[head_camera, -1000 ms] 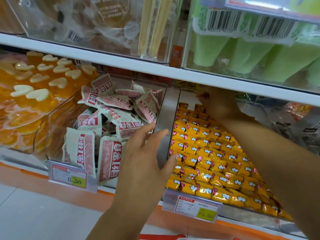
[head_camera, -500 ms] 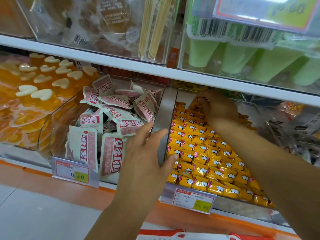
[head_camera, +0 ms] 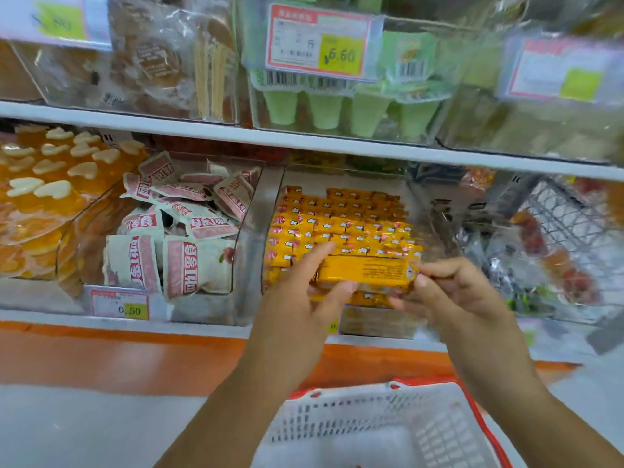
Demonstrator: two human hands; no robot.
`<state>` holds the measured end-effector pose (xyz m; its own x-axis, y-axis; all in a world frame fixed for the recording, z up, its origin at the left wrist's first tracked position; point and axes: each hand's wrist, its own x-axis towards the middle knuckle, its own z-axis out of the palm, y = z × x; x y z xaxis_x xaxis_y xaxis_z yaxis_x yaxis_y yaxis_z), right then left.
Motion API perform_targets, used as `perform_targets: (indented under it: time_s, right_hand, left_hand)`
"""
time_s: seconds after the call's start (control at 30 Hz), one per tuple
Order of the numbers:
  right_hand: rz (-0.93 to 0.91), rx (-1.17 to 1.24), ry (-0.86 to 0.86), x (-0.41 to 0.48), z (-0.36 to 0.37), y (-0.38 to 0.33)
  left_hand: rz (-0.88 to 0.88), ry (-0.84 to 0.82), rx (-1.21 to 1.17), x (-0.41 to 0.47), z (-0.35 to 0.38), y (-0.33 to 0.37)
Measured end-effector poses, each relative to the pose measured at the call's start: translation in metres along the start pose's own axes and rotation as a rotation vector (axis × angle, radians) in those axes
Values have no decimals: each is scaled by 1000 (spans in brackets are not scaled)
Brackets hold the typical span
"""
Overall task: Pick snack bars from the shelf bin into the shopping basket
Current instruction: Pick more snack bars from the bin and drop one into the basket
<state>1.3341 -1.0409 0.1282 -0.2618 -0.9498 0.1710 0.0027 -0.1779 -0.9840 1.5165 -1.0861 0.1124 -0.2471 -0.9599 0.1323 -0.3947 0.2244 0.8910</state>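
A clear shelf bin [head_camera: 344, 177] holds several rows of yellow-orange snack bars [head_camera: 341, 221]. In front of the bin, one yellow snack bar [head_camera: 363, 272] is held level between both hands. My left hand [head_camera: 304, 292] grips its left end, thumb under and fingers over. My right hand [head_camera: 449, 288] pinches its right end between thumb and fingers. A white shopping basket [head_camera: 381, 410] with a red rim sits directly below the hands, its inside blurred.
Left of the bar bin stands a bin of pink-and-white packets [head_camera: 175, 231], then orange jelly cups [head_camera: 44, 194]. A white shelf edge [head_camera: 304, 140] runs overhead with price tags [head_camera: 317, 42]. A wire rack [head_camera: 574, 224] is at right. Orange trim [head_camera: 118, 352] lines the floor.
My right hand has come out of the back of the bin holding a snack bar. My left hand left the bin divider and took the bar's other end. The basket came into view.
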Motion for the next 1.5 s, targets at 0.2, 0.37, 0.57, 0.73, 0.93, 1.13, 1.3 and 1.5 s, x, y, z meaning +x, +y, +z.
perform_targets:
  time_s: [0.2, 0.37, 0.57, 0.73, 0.93, 1.13, 1.3, 1.5]
  right_hand:
    - [190, 108, -57, -29, -30, -11]
    - [203, 179, 39, -29, -39, -8]
    - [256, 187, 41, -15, -49, -4]
    - [251, 140, 7, -9, -55, -2]
    - [275, 249, -60, -4, -65, -6]
    - [169, 109, -7, -6, -64, 3]
    - [136, 165, 50, -6, -62, 6]
    - [37, 194, 61, -11, -58, -5]
  left_hand:
    - [-103, -15, -333, -17, 10, 19]
    - [-219, -123, -521, -13, 11, 22]
    - [-248, -208, -690, -2, 7, 18]
    - [-223, -211, -708, 8, 10, 16]
    - [-186, -275, -675, 8, 11, 22]
    - [-185, -50, -391, 4, 19, 26]
    - [-141, 70, -444, 0, 28, 36]
    - [-82, 112, -547, -2, 28, 41]
